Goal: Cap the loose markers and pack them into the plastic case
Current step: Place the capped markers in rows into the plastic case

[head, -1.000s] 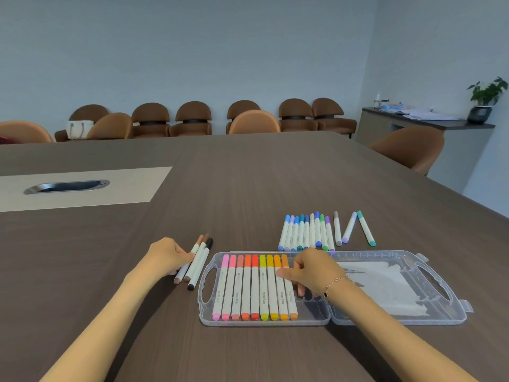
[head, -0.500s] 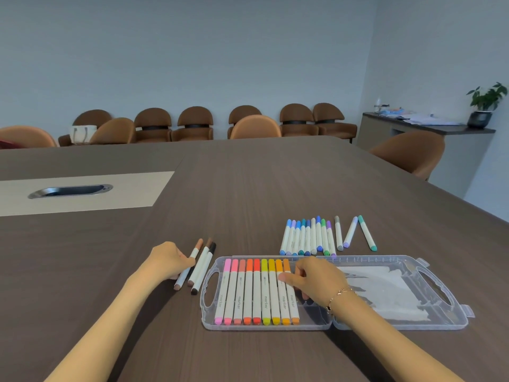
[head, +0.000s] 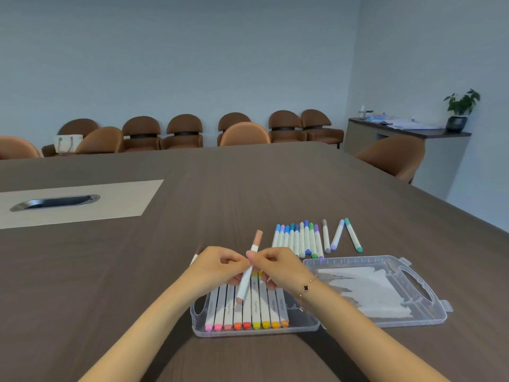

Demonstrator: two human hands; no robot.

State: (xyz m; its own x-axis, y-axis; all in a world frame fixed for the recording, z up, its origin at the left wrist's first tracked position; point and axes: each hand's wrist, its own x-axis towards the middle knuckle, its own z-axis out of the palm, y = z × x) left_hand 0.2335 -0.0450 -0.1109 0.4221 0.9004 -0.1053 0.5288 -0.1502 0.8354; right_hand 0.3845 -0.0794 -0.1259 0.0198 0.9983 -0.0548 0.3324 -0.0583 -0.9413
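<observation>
Above clear plastic case (head: 311, 325) on counter: left hand (head: 213, 268) and right hand (head: 278, 267) both pinch white marker with tan cap (head: 249, 267). Risk: tilted entry jams against 9 packed markers (head: 246, 310); loose cap pops off.

Left hand (head: 217, 267): pinches the marker from the left side, fingers curled.
Right hand (head: 278, 267): pinches the same marker from the right, with a bracelet (head: 305, 288) on the wrist.
Marker (head: 249, 268): white body, tan cap on top, tilted, held above the case.
Plastic case (head: 358, 323): open on the table (head: 248, 188), with a row of pink to orange markers (head: 245, 312) in its left half.
Loose markers (head: 303, 238): blue, green and purple ones, lying behind the case.
</observation>
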